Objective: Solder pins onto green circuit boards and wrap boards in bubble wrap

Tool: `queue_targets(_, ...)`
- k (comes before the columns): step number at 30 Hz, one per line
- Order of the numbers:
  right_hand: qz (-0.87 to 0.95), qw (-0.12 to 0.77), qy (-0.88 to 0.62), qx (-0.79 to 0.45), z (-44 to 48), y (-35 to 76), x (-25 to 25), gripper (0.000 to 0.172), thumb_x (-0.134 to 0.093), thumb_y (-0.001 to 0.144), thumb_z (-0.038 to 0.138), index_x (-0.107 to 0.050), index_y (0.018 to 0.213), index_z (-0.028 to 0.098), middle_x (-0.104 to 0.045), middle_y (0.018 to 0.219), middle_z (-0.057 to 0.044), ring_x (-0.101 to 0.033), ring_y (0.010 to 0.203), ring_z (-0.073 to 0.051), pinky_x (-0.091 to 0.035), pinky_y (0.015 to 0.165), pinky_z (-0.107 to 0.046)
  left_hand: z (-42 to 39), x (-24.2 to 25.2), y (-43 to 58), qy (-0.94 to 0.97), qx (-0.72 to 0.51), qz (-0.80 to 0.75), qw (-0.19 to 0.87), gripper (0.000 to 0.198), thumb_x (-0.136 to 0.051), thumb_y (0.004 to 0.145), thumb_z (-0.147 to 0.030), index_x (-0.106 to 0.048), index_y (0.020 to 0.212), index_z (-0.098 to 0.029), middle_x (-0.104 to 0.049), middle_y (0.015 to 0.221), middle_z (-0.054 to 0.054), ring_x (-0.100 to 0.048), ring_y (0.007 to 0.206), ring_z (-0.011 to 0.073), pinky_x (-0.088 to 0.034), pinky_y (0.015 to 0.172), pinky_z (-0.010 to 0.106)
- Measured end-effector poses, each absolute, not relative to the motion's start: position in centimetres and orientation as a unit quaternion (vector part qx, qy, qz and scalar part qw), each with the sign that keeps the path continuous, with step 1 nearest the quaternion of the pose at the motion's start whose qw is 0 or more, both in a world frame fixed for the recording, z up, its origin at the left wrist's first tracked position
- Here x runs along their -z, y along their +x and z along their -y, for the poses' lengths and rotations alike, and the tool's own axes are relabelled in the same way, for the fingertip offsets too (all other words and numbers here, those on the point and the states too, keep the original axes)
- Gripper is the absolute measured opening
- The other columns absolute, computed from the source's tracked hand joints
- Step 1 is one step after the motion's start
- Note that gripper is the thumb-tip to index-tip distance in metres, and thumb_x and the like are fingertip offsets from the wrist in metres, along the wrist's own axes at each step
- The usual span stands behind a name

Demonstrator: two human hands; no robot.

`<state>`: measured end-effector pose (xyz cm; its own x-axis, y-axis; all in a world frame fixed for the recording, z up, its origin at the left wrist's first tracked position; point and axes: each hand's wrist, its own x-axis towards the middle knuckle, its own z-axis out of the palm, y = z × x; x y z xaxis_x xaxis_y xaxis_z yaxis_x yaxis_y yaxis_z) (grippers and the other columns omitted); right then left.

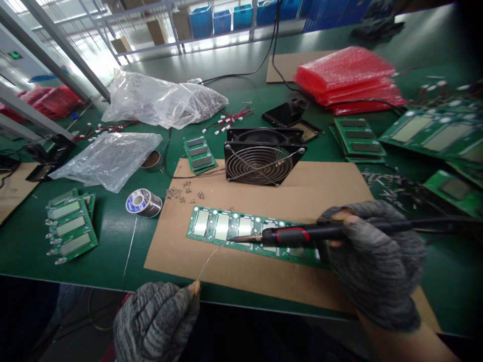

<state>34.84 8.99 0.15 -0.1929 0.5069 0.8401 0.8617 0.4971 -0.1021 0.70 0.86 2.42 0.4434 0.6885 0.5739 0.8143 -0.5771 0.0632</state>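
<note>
A long green circuit board [222, 226] with a row of pale rectangular displays lies on a sheet of brown cardboard [181, 256]. My right hand [373, 256], in a grey knitted glove, is closed round a black and red soldering iron [302, 233]. The iron's tip rests at the board's lower edge, left of its middle. My left hand [158, 319], gloved alike, pinches a thin solder wire [209, 261] below the cardboard's front edge. The wire's far end meets the board by the iron's tip. The board's right end is partly hidden by the iron and my right hand.
A small black fan [260, 163] stands behind the board, with small metal parts [183, 192] to its left. A solder spool [143, 202] and stacked boards [73, 223] lie left. More boards [358, 138] and red bubble wrap [347, 78] are at right; plastic bags [162, 100] lie behind.
</note>
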Motion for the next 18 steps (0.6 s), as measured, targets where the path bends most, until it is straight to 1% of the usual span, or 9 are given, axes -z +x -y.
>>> queue_targets(3,0.747,0.441,-0.456,0.198,-9.02,34.83,-0.24,0.033,-0.067,0.076,0.0,-0.06,0.104,0.018,-0.062,0.095,-0.007,-0.061,0.081,-0.02,-0.05,0.065,-0.031,-0.94,-2.16,0.79,-0.841,0.284,0.446,0.118,0.019,-0.077,0.076,-0.01,-0.067,0.089,-0.017,-0.072,0.076,0.002,-0.064,0.072,0.0156,-0.05,0.07,0.031)
queue_targets(6,0.751,0.433,-0.456,0.202,-9.04,34.71,-0.39,0.033,-0.067,0.077,0.0,-0.061,0.104,0.019,-0.062,0.095,-0.007,-0.061,0.082,-0.021,-0.049,0.065,-0.032,-1.13,-2.1,0.95,-0.843,0.281,0.442,0.122,0.016,-0.076,0.078,-0.012,-0.067,0.09,-0.016,-0.072,0.076,0.003,-0.063,0.07,0.0162,-0.049,0.068,0.031)
queue_targets(9,0.745,0.431,-0.468,0.2,-9.08,34.56,-0.46,0.034,-0.067,0.077,0.002,-0.06,0.105,0.02,-0.062,0.097,-0.006,-0.062,0.082,-0.02,-0.049,0.065,-0.032,-1.25,-2.02,0.99,-0.847,0.273,0.444,0.105,0.014,-0.073,0.08,-0.012,-0.068,0.092,-0.016,-0.073,0.077,0.003,-0.064,0.07,0.0154,-0.05,0.068,0.03)
queue_targets(11,0.742,0.436,-0.47,0.198,-9.07,34.52,-0.44,0.033,-0.066,0.078,0.002,-0.061,0.105,0.021,-0.062,0.096,-0.006,-0.062,0.082,-0.02,-0.048,0.065,-0.032,-1.26,-1.88,0.89,-0.849,0.261,0.446,0.112,0.012,-0.072,0.081,-0.012,-0.069,0.092,-0.018,-0.073,0.078,0.001,-0.065,0.07,0.0145,-0.05,0.069,0.03)
queue_targets(15,0.732,0.445,-0.482,0.184,-8.83,34.62,-0.32,0.028,-0.065,0.078,0.002,-0.06,0.096,0.023,-0.061,0.091,-0.001,-0.063,0.079,-0.018,-0.049,0.065,-0.032,-1.22,-1.78,0.74,-0.857,0.24,0.437,0.134,0.011,-0.071,0.082,-0.012,-0.072,0.089,-0.02,-0.075,0.081,0.0,-0.067,0.074,0.0149,-0.05,0.074,0.031)
queue_targets(18,0.727,0.455,-0.493,0.15,-8.57,34.7,-0.11,0.026,-0.066,0.077,0.004,-0.061,0.094,0.023,-0.062,0.096,-0.002,-0.063,0.084,-0.02,-0.05,0.068,-0.034,-1.16,-2.08,0.93,-0.851,0.27,0.433,0.119,0.013,-0.073,0.079,-0.009,-0.07,0.089,-0.017,-0.075,0.08,0.002,-0.067,0.073,0.0148,-0.051,0.073,0.03)
